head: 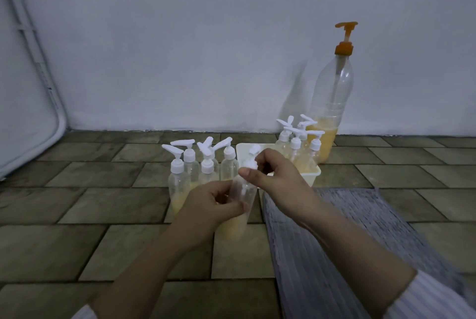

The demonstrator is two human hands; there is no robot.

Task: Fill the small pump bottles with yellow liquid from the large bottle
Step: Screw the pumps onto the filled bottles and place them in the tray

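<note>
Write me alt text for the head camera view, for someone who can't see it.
Two hands hold a small pump bottle part-filled with yellow liquid: the left hand grips its body, the right hand grips its white pump top. Behind, on a tiled floor, stand more small bottles and a large bottle by a white wall.

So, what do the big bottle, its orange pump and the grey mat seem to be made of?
Big bottle: probably clear thin plastic; the wall and the dip tube show through it. Orange pump: opaque plastic, likely matte, with no clear glare. Grey mat: seemingly woven fabric, judging by its fine ribbed lines.
</note>
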